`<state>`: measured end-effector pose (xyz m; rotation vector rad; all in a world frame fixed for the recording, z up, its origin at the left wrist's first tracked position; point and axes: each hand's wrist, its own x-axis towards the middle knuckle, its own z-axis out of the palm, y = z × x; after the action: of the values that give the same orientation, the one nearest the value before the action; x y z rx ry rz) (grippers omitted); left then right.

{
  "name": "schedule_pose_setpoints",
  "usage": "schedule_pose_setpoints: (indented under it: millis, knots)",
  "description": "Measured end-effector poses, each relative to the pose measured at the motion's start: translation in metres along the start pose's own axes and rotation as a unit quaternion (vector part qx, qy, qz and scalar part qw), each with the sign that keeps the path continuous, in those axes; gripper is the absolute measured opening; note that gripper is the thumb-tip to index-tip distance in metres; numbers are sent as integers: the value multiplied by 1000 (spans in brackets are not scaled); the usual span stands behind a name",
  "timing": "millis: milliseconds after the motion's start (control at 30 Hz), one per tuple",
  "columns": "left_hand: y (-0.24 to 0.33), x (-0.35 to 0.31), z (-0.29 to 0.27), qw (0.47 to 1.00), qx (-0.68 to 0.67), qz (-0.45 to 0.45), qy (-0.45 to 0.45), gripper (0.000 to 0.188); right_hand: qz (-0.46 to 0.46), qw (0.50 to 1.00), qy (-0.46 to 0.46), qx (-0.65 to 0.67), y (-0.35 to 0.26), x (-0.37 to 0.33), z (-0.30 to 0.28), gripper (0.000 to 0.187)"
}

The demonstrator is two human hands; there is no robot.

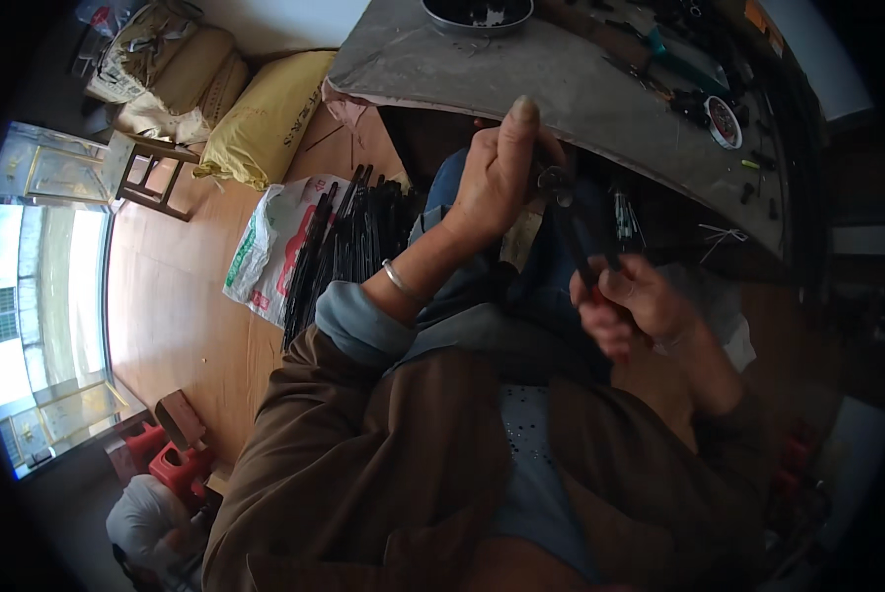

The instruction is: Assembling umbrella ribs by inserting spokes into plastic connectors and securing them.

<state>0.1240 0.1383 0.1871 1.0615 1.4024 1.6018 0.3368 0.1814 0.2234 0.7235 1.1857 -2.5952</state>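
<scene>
My left hand [497,183] is raised near the table's front edge, thumb up and fingers curled closed. Whatever it grips, if anything, is hidden behind the fingers. My right hand [654,306] is closed round the red grips of a pair of dark pliers [572,232]. The rounded head of the pliers points up and left, close beside the fingers of my left hand. On the floor left of my legs lies a bundle of long thin black rods [348,242], partly on a white printed sack [276,259].
A grey-topped table [403,64] spans the front, bearing a round pan [479,18], a green tray [684,61], a small white-rimmed bowl [724,122] and scattered dark parts. A yellow sack [268,118] and a wooden stool [153,173] stand left. Red plastic stools [180,466] sit lower left.
</scene>
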Motion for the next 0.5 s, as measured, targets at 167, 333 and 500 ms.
schedule_pose_setpoints:
  millis: [167,333,500]
  knots:
    - [6,-3,5,997,-28,-12,-67,79,-16,914,-266,307,44,12,-23,40]
    - [3,-1,6,998,-34,-35,-44,79,-83,987,49,-127,-2,-1,-7,45]
    - [6,0,5,997,-40,-43,-48,79,-10,996,18,-85,-22,-15,0,46]
